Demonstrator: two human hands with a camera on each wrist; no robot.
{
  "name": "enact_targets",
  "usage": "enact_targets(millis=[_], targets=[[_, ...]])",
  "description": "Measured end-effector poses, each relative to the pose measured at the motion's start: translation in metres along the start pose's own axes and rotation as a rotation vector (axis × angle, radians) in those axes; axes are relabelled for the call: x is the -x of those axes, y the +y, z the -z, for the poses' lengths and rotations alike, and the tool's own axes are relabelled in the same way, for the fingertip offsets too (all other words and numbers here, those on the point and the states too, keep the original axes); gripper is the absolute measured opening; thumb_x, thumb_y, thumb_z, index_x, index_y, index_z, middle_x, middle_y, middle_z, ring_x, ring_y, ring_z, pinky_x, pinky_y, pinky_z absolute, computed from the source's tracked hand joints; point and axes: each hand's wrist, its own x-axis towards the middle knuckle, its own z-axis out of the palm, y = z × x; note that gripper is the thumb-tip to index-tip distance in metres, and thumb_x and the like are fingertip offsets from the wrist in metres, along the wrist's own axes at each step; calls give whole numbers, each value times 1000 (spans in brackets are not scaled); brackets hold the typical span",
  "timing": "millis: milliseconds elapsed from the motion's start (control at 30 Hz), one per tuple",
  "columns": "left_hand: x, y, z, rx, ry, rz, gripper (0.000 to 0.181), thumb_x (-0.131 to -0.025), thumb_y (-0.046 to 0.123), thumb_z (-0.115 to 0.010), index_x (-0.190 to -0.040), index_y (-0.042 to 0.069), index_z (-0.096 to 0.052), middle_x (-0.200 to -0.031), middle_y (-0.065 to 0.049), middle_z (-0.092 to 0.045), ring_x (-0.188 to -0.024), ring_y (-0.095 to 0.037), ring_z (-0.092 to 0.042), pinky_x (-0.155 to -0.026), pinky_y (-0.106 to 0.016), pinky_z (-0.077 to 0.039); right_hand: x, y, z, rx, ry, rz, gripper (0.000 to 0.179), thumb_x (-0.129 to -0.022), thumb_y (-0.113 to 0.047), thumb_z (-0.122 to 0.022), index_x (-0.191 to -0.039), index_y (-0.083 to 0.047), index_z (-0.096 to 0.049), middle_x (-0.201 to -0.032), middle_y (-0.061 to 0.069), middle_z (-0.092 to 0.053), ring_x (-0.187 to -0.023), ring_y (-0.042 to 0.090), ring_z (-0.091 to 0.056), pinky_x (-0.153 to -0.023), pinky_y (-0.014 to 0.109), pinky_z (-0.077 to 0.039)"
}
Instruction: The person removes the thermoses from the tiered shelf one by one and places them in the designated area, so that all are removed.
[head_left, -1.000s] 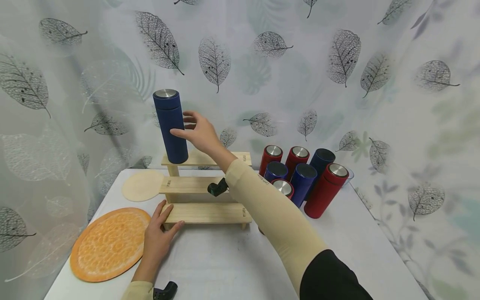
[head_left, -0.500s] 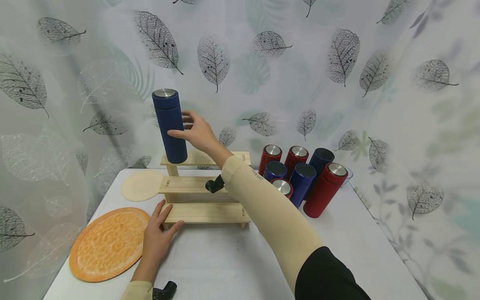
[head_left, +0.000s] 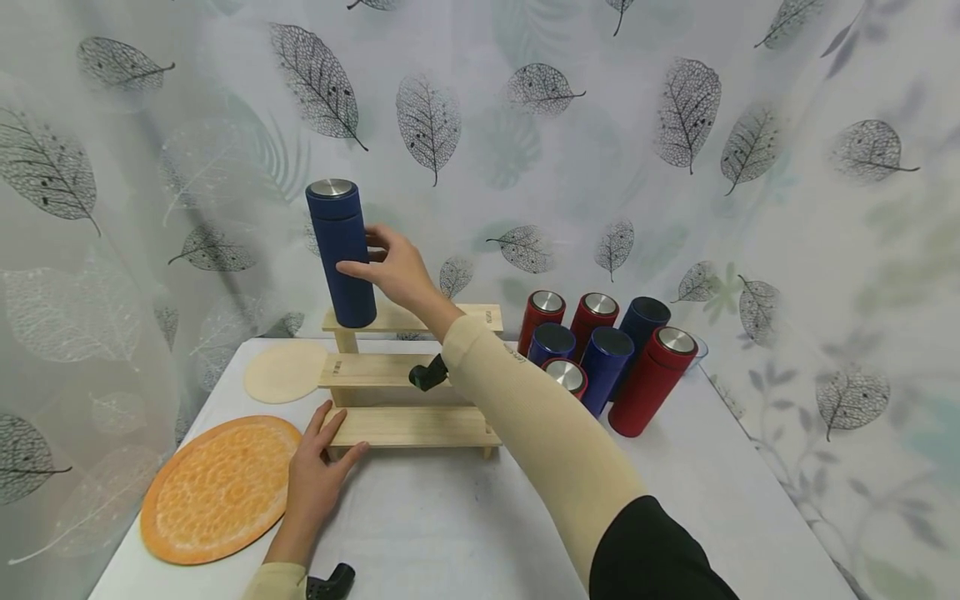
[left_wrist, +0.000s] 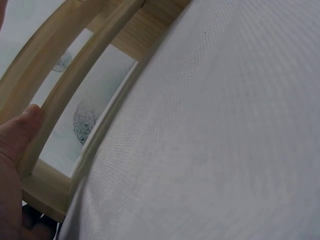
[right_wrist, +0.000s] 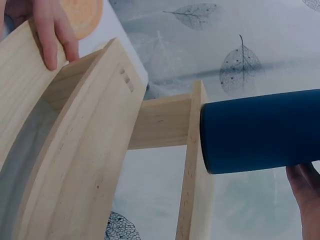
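Observation:
A dark blue thermos (head_left: 337, 250) with a silver lid top stands at the left end of the top step of a three-step wooden rack (head_left: 420, 427). My right hand (head_left: 401, 271) holds it from the right, thumb across the front and fingers reaching behind. In the right wrist view, the base of the thermos (right_wrist: 260, 134) meets the top board, and only some fingertips (right_wrist: 302, 182) show below it. My left hand (head_left: 315, 473) grips the left end of the lowest step, its thumb along the front edge. That thumb (left_wrist: 22, 130) also shows in the left wrist view.
Several red and blue thermoses (head_left: 652, 379) stand grouped right of the rack, with a clear rim (head_left: 701, 350) behind them. An orange bread-patterned oval mat (head_left: 221, 487) and a pale round mat (head_left: 283, 371) lie left. A leaf-print curtain (head_left: 480, 150) hangs behind the white table (head_left: 450, 525).
My right wrist has shifted very slightly to the left while the hand stays at the blue thermos. The thermos, rack and left hand hold their places.

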Motion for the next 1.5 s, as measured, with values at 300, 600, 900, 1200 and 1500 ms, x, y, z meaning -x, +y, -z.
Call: enact_targets(millis=[300, 600, 900, 1200, 1500], targets=[[1, -1, -1, 2, 0, 0, 73, -93, 26, -90, -154, 2, -60, -172, -16, -37, -156, -44, -36, -101, 2, -24, 4, 1, -1, 22, 33, 15, 68, -94, -35, -89, -154, -18, -60, -140, -4, -66, -122, 14, -66, -101, 32, -55], [1, -3, -1, -8, -4, 2, 72, -93, 25, -91, -154, 2, -60, -172, -15, -37, -155, -43, -37, -101, 1, -25, 9, 1, -1, 43, 47, 43, 69, -93, -34, -90, -153, -16, -61, -139, -2, -68, -123, 16, -67, -99, 31, -56], [1, 1, 0, 16, -4, -4, 72, -94, 25, -90, -154, 2, -60, -172, -16, -37, -156, -44, -36, -100, 2, -25, 19, -4, 2, 32, 40, 61, 69, -92, -35, -91, -152, -19, -62, -136, -7, -68, -118, 8, -67, -95, 27, -56], [1, -1, 1, 4, 4, -1, 71, -93, 26, -91, -154, 3, -61, -171, -15, -38, -156, -43, -36, -101, 2, -25, 33, -10, 6, 26, 53, 79, 68, -91, -34, -92, -151, -19, -63, -134, -8, -68, -117, 10, -68, -93, 27, -56], [0, 0, -1, 4, -5, -1, 71, -92, 24, -91, -154, 3, -61, -171, -16, -39, -155, -44, -36, -100, 2, -25, 55, -19, 8, 21, 51, 91, 70, -90, -33, -93, -151, -17, -62, -135, -7, -68, -118, 10, -67, -94, 28, -56]])
